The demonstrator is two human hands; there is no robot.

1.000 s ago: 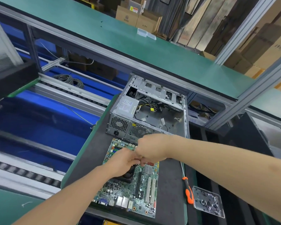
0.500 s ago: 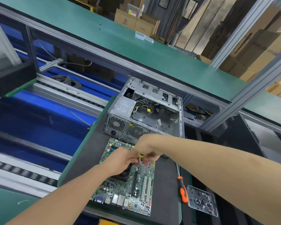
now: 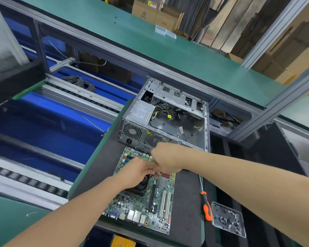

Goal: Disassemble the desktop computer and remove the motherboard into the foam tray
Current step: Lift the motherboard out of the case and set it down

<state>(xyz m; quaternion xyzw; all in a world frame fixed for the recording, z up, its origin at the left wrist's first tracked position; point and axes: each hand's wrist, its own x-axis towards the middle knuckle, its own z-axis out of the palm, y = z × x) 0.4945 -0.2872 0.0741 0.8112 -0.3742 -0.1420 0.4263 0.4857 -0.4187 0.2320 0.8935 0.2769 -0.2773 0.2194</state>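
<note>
While left hand (image 3: 136,172) and right hand (image 3: 165,158) curl together over motherboard (image 3: 150,207), grip hidden, power-supply label (image 3: 141,110) unreadable

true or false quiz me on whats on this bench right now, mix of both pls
1. The motherboard lies outside the computer case, on the dark mat. True.
2. The right hand holds the orange-handled screwdriver. False: it lies untouched to the right of the motherboard.
3. The left hand and right hand are both over the motherboard. True.
4. The clear tray of screws sits left of the motherboard. False: it sits to the right, beyond the screwdriver.
5. The power supply sits inside the computer case. True.
</note>
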